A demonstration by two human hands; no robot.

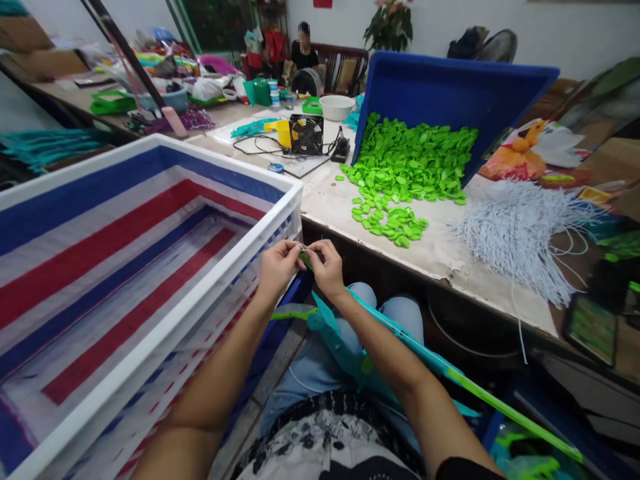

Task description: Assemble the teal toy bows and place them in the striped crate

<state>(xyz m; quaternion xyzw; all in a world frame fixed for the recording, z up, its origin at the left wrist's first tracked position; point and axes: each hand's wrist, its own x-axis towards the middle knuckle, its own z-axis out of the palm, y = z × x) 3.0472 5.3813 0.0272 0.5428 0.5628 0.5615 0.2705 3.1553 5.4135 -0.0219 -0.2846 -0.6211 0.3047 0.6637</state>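
Note:
My left hand (pixel 277 270) and my right hand (pixel 327 268) meet above my lap, beside the crate's corner. Both pinch a thin white string (pixel 302 247), which loops between the fingertips. Just under the fingers a bit of green shows, mostly hidden. Across my lap lies a long teal and bright green plastic piece (pixel 327 323), with flat teal parts and a green strip reaching to the lower right. My right forearm passes over it and covers part of it. A loose white string also crosses my jeans.
At left stands a large white crate (pixel 295 190) lined with striped cloth. On the table (pixel 445 247), a tipped blue bin (pixel 465 87) spills small green plastic pieces (pixel 415 157). White strings (pixel 520 230), a phone (pixel 593 327) and a small fan (pixel 307 135) lie around. A person (pixel 304 50) sits behind.

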